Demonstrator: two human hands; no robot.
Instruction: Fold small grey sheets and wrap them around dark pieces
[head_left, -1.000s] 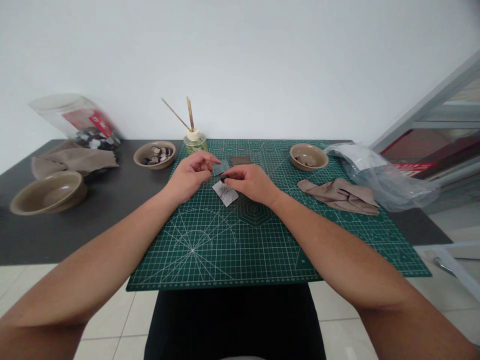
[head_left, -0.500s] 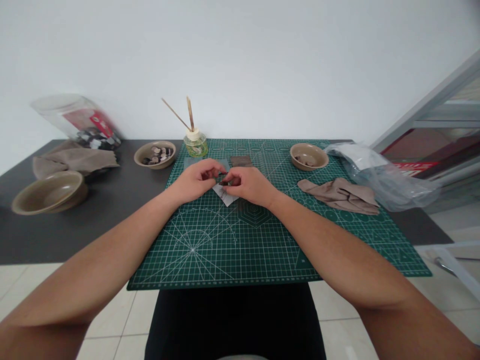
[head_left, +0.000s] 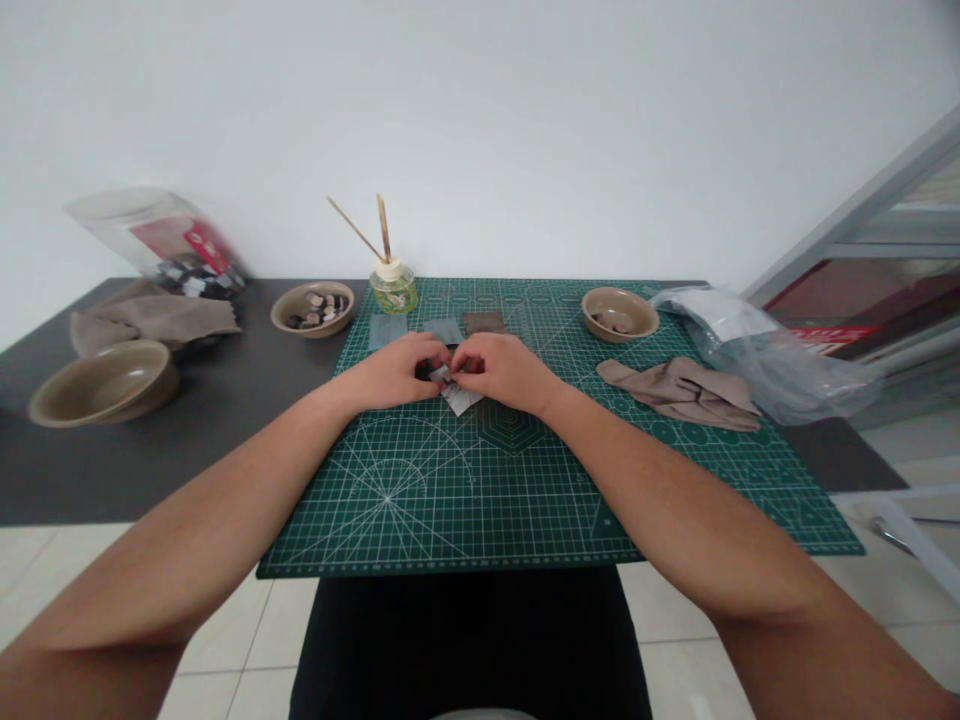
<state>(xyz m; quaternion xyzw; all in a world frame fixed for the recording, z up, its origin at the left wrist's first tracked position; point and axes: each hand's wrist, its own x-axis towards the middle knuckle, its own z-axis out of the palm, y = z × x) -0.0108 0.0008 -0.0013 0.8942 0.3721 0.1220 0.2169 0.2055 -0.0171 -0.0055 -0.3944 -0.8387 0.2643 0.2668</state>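
My left hand and my right hand meet at the middle of the green cutting mat. Both have their fingers curled in a pinch around a small dark piece that rests against a small white sheet lying on the mat. The piece is mostly hidden by my fingertips. Just beyond my hands lie three small rectangular pads: a grey-blue one, a grey one and a brown one.
A reed diffuser bottle stands at the mat's far edge. A bowl of small pieces and an empty bowl sit to the left, another bowl to the right. Beige cloths, a plastic bag and a tipped jar lie around.
My left hand came down and in from the far pads to meet my right hand at the white sheet. Both hands now pinch the small dark piece together.
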